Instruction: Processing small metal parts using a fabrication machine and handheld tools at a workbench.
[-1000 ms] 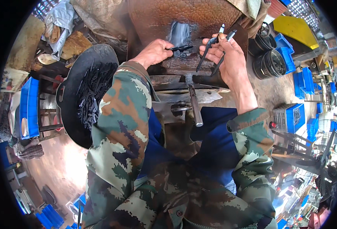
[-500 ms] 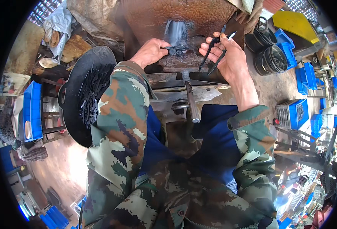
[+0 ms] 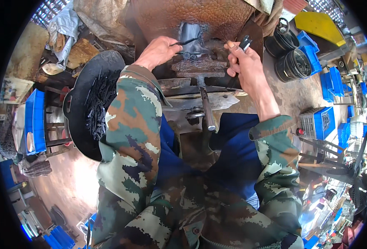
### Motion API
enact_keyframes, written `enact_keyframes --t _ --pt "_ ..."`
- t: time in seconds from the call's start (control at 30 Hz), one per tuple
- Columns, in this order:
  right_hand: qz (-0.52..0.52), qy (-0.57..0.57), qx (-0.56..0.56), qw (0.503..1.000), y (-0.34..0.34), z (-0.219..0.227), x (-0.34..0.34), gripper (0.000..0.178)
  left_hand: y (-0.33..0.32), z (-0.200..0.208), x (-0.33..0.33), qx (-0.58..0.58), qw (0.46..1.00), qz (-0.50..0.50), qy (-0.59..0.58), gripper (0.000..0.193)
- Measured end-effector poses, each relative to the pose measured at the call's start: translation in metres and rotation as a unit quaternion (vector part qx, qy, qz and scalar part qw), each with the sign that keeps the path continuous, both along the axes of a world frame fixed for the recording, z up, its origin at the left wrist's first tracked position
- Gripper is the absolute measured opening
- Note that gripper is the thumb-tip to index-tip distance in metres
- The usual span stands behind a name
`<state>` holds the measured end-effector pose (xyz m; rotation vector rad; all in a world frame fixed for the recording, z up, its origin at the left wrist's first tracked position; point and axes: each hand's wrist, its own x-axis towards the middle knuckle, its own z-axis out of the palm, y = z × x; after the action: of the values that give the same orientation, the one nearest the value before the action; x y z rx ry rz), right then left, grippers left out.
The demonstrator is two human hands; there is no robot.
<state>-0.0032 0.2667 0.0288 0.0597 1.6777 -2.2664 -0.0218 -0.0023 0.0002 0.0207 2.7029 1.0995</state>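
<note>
My left hand (image 3: 162,50) is closed, pinching one end of a slim dark piece (image 3: 188,42). That piece reaches right, across the front of a grey, streaked, wheel-like surface (image 3: 190,31) set in a brown, crusted housing (image 3: 158,15). Below it, a rough brown block (image 3: 198,65) lies across the stand. To its right, my right hand (image 3: 246,62) is closed around dark pieces with a bright tip (image 3: 245,42); the fingers hide most of them. A black basin (image 3: 79,108) at my left holds a heap of similar slim dark pieces (image 3: 97,99).
A metal bar (image 3: 207,108) juts toward me between my knees. Black buckets (image 3: 293,65) and blue crates (image 3: 310,58) stand at right, with a grey basket (image 3: 314,123) nearer. A blue bin (image 3: 35,121) stands beyond the basin. Sacking (image 3: 104,18) hangs at the far left.
My left hand has risen slightly, and its dark piece now lies across the grey surface. My right hand has moved slightly, its fingers curling further; the long dark ends no longer hang below it.
</note>
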Motion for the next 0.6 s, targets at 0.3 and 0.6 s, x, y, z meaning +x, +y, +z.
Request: enact_keyframes --t 0.3,0.6 --pt "0.207 0.395 0.365 0.817 -0.003 -0.021 0.064 0.027 -0.033 -0.044 -0.004 0.016 0.991 0.11 0.07 0.033" --pt "0.266 0.443 0.436 0.737 0.003 -0.035 0.082 0.048 -0.02 -0.036 -0.006 0.023 0.987 0.146 0.069 0.04"
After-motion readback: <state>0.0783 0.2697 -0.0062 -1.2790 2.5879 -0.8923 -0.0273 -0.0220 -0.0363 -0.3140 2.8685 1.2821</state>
